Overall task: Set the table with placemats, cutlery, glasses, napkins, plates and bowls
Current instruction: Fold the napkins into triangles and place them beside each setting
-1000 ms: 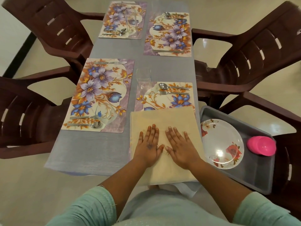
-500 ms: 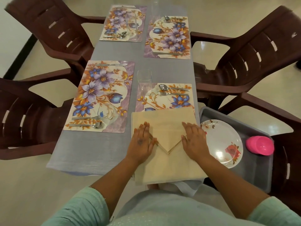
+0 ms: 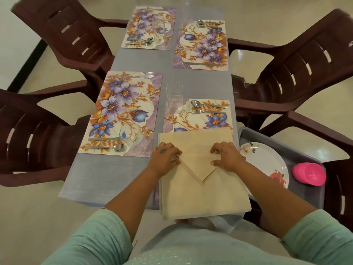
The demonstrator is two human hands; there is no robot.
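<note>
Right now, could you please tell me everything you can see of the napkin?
The napkin is plain cream cloth, seemingly woven, lying flat at the table's near end. It covers the near part of the placemat and overhangs the table edge towards the person. Its two far corners are folded in, their edges meeting in a V with its point towards the person. The left hand and right hand grip those folds with curled fingers. Its right edge lies by the tray.

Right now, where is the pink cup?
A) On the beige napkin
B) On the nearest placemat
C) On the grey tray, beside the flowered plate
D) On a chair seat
C: the pink cup lies on the grey tray, just right of the flowered plate.
</note>
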